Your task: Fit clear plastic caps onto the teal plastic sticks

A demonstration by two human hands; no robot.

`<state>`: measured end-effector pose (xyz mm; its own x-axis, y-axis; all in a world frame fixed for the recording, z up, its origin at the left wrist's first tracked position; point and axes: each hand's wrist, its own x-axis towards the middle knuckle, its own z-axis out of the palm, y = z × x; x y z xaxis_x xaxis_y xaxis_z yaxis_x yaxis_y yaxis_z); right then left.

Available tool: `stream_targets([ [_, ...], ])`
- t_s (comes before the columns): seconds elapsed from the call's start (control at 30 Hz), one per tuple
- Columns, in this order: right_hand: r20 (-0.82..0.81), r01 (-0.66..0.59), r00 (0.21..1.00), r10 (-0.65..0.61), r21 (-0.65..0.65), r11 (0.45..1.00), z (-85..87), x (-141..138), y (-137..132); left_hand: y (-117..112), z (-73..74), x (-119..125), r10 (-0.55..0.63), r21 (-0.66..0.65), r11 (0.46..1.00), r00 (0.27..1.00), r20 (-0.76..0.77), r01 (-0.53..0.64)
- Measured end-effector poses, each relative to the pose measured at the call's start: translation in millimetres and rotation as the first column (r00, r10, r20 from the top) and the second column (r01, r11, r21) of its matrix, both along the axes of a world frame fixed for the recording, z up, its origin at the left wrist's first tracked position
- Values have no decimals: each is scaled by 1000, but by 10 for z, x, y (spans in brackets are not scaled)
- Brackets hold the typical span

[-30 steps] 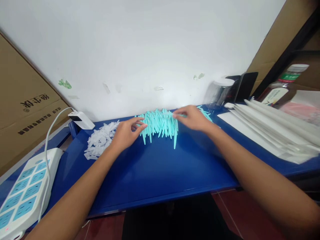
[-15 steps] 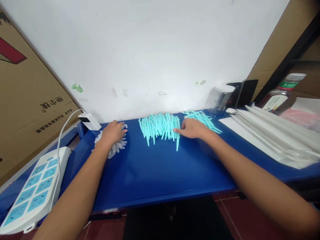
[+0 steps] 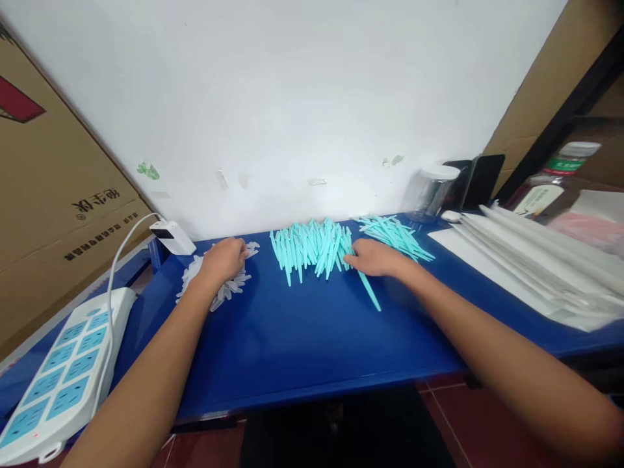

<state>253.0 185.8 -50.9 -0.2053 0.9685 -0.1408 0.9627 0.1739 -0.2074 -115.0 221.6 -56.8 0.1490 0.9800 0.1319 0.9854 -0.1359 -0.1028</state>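
My left hand point(image 3: 225, 259) is curled over a pile of small translucent plastic pieces point(image 3: 236, 284), which look like caps. Its fingertips are closed among them, and what they pinch is hidden. On the right, my right hand point(image 3: 373, 257) pinches one slim teal stick point(image 3: 369, 292), shaped like an eyebrow razor handle. That stick slants toward the table's front, its upper end hidden by the fingers. Just left of this hand lies a wide row of similar teal sticks point(image 3: 307, 247), heaped side by side. Behind it, a smaller, looser teal pile point(image 3: 394, 235) spreads out near the wall.
The blue table point(image 3: 292, 344) meets a white wall point(image 3: 312, 104). At left are a power strip point(image 3: 63, 370), a white plugged-in device point(image 3: 173, 238) and a cardboard box point(image 3: 53, 195). At right stand a lidded clear jar point(image 3: 431, 195), stacked white sleeves point(image 3: 541, 266) and a bottle point(image 3: 550, 182).
One teal stick has come away from the row's right end and swung outward at my right hand. My left hand has shifted slightly right over the translucent pieces, its fingers more curled.
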Motion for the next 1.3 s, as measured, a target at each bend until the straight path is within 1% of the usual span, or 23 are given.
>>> stream_targets([
  [0.1,-31,-18,999,19,44,999,90,81,28,-23,31,43,0,40,999,999,40,-2],
  [0.17,-78,-17,997,22,65,998,155,152,51,-37,51,74,-34,76,997,990,134,24],
  [0.27,-160,12,987,-3,52,999,255,251,61,-56,70,117,-138,145,985,937,322,96],
  [0.33,-209,17,978,-12,24,1000,320,301,47,-64,72,136,-188,190,974,901,392,121],
  [0.43,-264,-31,964,29,-3,1000,396,363,20,-71,67,154,-206,209,970,880,427,125],
  [0.5,-287,-60,956,69,38,997,426,402,10,-77,68,175,-209,203,971,857,471,125],
  [0.53,-297,-68,951,86,72,995,435,420,8,-81,72,192,-212,198,972,833,512,125],
  [0.57,-308,-75,946,105,108,991,442,436,7,-87,79,212,-213,188,974,795,567,127],
  [0.63,-343,-97,928,145,155,983,451,457,1,-103,97,261,-194,131,981,680,707,143],
  [0.7,-399,-133,898,184,153,979,460,454,-15,-122,117,307,-139,49,983,546,826,176],
  [0.73,-431,-158,879,203,138,978,463,443,-27,-130,125,324,-113,17,980,490,864,197],
  [0.77,-462,-187,859,221,118,975,466,425,-40,-138,131,335,-97,-2,976,445,890,217],
  [0.83,-517,-254,816,256,77,964,462,377,-64,-145,132,344,-99,0,967,376,921,255],
  [0.9,-584,-307,766,270,37,951,439,323,-75,-143,122,343,-126,31,961,332,935,276],
  [0.93,-625,-326,735,263,15,945,421,297,-75,-142,116,344,-146,56,961,323,935,273],
  [1.0,-705,-352,672,229,-32,935,382,250,-72,-144,109,359,-204,124,961,331,921,247],
  [1.07,-753,-371,631,188,-80,925,355,208,-73,-162,116,392,-279,209,954,379,882,215],
  [1.13,-769,-384,619,157,-122,915,350,174,-84,-191,135,432,-342,282,939,439,831,198],
  [1.17,-773,-390,617,148,-136,911,354,161,-92,-205,145,449,-359,301,933,457,814,197],
  [1.2,-775,-395,615,145,-144,907,360,151,-100,-217,154,463,-364,305,931,458,811,199],
  [1.23,-774,-398,615,147,-144,906,366,146,-106,-225,159,472,-357,294,933,438,825,206],
  [1.3,-767,-401,620,165,-129,907,375,149,-113,-229,157,477,-310,242,945,359,880,221],
])
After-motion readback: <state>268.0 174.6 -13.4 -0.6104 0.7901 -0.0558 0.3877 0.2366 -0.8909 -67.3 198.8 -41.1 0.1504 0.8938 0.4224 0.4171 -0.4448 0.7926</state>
